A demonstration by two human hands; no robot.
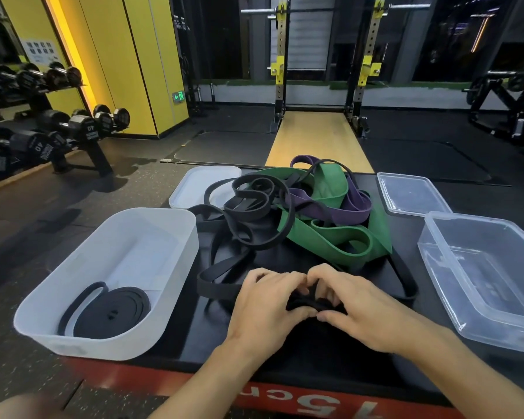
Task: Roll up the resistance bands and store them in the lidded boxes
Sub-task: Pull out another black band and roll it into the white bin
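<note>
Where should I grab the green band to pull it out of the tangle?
Take the green band by its near loop, coming from the right: that loop lies open at the pile's front edge, while the thin black band and the purple band cross its far part.

Two bare forearms, bare wrists, left grip (266, 303), right grip (357, 300), slim fingers, short plain nails

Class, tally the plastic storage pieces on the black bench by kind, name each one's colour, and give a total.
Boxes: 2 (white box, clear box)
Lids: 2 (white lid, clear lid)
Total: 4
</note>
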